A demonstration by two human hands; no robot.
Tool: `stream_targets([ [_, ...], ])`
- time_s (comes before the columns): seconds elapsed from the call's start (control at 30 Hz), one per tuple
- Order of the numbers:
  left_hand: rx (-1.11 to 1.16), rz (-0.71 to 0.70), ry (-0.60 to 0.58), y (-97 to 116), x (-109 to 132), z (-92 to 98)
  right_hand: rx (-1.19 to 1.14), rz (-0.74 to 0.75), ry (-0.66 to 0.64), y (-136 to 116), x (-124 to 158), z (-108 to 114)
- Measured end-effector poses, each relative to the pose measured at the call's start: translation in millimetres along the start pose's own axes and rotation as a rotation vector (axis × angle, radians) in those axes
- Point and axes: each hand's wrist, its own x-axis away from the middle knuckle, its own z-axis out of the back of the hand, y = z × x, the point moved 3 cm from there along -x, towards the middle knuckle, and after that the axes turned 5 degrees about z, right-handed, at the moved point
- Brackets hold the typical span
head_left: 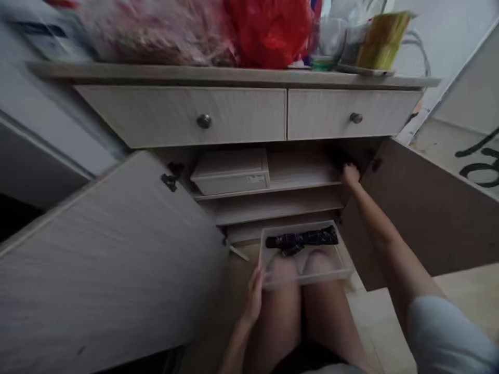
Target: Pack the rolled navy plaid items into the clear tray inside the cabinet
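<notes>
A clear plastic tray (346, 254) rests on my knees, and my left hand (255, 293) grips its left side. Inside the tray lies a folded umbrella (302, 239) with a dark patterned cover. My right hand (351, 174) reaches into the right end of the cabinet's upper shelf (300, 169), its fingers curled. A dark thing (337, 156) is at those fingers, too shadowed to name. On the same shelf, to the left, sits a white storage box (234, 171) with a small label.
Both cabinet doors stand open, the left door (128, 270) and the right door (436, 208). Two closed drawers (171, 114) run above the shelves. The top holds a red plastic bag (268, 31), a glass (329, 44) and a yellow container (382, 41).
</notes>
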Motion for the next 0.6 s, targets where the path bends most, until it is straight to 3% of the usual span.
stream_targets([
  [0.33, -0.002, 0.027, 0.051, -20.5, -5.0, 6.2, -0.05, -0.095, 0.039, -9.3, -13.6, -15.6],
  [0.47, -0.001, 0.001, 0.072, -26.8, -7.7, 6.4, -0.337, -0.091, 0.166, 5.1, 2.9, -13.5],
  [0.6, 0.018, -0.012, 0.056, -32.1, -8.5, 6.4, -0.738, -0.001, 0.234, 26.5, 49.7, -7.3],
])
